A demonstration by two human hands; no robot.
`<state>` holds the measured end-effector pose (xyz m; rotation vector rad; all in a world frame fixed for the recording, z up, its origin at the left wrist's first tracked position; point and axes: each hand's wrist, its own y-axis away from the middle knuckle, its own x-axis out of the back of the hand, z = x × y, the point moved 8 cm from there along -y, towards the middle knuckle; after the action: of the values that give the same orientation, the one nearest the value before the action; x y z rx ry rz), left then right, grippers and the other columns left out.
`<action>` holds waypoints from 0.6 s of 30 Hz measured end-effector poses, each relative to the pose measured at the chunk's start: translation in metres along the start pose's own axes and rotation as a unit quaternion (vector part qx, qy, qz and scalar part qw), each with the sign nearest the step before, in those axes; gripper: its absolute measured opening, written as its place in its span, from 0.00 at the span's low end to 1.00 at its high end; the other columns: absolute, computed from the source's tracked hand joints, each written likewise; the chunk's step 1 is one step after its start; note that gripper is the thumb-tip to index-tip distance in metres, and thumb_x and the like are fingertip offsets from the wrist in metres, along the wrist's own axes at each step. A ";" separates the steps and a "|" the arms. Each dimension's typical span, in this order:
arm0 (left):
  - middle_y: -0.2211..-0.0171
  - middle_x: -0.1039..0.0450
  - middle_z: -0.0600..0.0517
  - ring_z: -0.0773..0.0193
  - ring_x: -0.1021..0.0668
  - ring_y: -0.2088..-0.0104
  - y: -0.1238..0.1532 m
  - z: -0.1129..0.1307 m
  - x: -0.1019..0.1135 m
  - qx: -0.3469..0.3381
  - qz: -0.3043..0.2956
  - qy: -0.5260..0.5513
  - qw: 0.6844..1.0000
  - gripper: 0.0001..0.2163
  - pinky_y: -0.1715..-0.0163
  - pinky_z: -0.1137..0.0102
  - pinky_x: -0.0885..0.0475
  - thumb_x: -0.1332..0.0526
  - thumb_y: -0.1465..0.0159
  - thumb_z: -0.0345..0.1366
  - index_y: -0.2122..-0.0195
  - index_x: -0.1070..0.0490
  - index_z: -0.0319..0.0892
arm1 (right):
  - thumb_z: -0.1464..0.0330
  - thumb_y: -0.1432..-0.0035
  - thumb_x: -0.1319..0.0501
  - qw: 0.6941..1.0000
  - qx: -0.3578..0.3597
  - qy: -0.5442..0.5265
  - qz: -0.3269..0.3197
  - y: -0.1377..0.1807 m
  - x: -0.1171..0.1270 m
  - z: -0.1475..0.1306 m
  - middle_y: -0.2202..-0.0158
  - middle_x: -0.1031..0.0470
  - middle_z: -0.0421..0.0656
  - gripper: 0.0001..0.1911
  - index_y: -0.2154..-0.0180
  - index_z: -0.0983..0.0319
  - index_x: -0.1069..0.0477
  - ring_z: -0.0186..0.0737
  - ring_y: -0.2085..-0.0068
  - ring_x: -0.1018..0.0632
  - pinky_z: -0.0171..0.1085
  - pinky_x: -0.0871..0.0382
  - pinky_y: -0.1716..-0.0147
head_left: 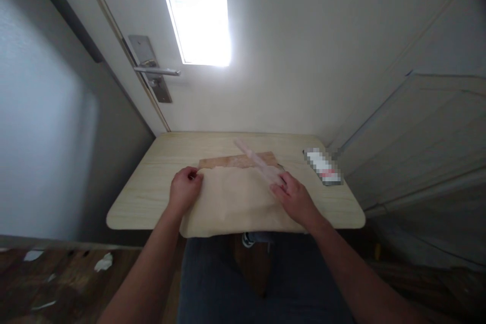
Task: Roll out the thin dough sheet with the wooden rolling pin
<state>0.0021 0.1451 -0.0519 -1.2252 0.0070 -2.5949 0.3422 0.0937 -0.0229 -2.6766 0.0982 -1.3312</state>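
Observation:
A pale beige sheet (235,200), cloth-like or leather-like, lies over the table's front part and hangs slightly past its near edge. My left hand (186,187) is closed, its thumb and fingers pinching the sheet's far left corner. At the sheet's far right corner, my right hand (292,195) grips a thin, pale, slightly see-through strip (252,156) that slants up to the left. Whether those fingers also hold the sheet I cannot tell. Behind the sheet a flat light-brown wooden piece (224,161) shows, with its near part covered.
The light wood table (140,192) has rounded front corners and stands against a white door with a metal handle (157,70). A blurred-out phone-like object (322,166) lies at the table's right. Paper scraps (104,262) litter the floor at left. My legs are under the front edge.

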 end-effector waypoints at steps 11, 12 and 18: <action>0.55 0.23 0.45 0.56 0.25 0.51 0.044 0.039 0.019 -0.091 0.082 0.024 0.992 0.14 0.47 0.61 0.32 0.47 0.34 0.43 0.58 0.26 0.42 | 0.69 0.45 0.41 0.982 0.161 0.083 -0.060 0.000 -0.045 -0.042 0.58 0.26 0.45 0.10 0.60 0.58 0.25 0.46 0.53 0.31 0.44 0.39 0.50; 0.51 0.24 0.45 0.55 0.26 0.48 0.056 0.050 0.010 -0.129 0.050 -0.006 0.990 0.15 0.45 0.60 0.34 0.48 0.33 0.43 0.54 0.27 0.43 | 0.69 0.45 0.41 0.982 0.157 0.088 -0.051 0.003 -0.044 -0.042 0.56 0.26 0.45 0.10 0.60 0.58 0.25 0.47 0.52 0.32 0.45 0.39 0.49; 0.38 0.32 0.46 0.51 0.36 0.36 0.094 0.059 -0.013 -0.155 0.011 -0.139 0.978 0.20 0.35 0.47 0.51 0.55 0.29 0.41 0.41 0.32 0.45 | 0.69 0.43 0.42 0.983 0.141 0.118 0.021 0.028 -0.045 -0.052 0.46 0.27 0.47 0.14 0.55 0.58 0.27 0.53 0.42 0.35 0.54 0.49 0.40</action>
<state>0.0775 0.0642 -0.0355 -1.6750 0.3792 -2.4435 0.2738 0.0663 -0.0320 -2.2676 -0.0080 -1.5170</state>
